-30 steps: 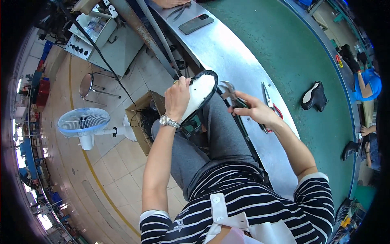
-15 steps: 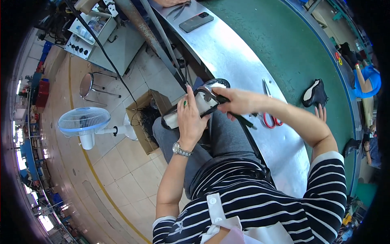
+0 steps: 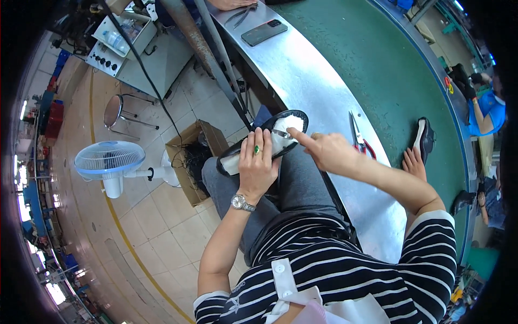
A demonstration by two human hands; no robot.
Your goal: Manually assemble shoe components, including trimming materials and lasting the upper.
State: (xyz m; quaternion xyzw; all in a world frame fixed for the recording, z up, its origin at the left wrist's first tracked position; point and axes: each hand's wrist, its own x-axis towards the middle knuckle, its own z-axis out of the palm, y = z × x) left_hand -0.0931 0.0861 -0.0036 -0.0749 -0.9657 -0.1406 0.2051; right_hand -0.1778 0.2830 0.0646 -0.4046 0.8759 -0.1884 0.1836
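A black shoe (image 3: 231, 164) with a white underside rests across my lap, sole side up. My left hand (image 3: 258, 167), wearing a ring and a watch, lies over its middle and grips it. On the white underside at the far end, my right hand (image 3: 329, 153) presses an extended index finger, the other fingers curled. A small silver piece (image 3: 279, 133) shows beside that fingertip; what the curled fingers hold is hidden. Red-handled scissors (image 3: 357, 132) lie on the metal ledge (image 3: 318, 70) to the right.
Another person's hand (image 3: 414, 163) touches a second black shoe (image 3: 423, 141) on the green belt (image 3: 372, 81). A phone (image 3: 264, 32) and a dark pliers-like tool (image 3: 241, 15) lie up the ledge. At left stand a cardboard box (image 3: 181, 175), a fan (image 3: 110, 161) and a stool (image 3: 114, 110).
My right hand has moved slightly right and down, its index finger now extended onto the underside. The dark strip hanging below it is out of sight. The belt shoe has shifted.
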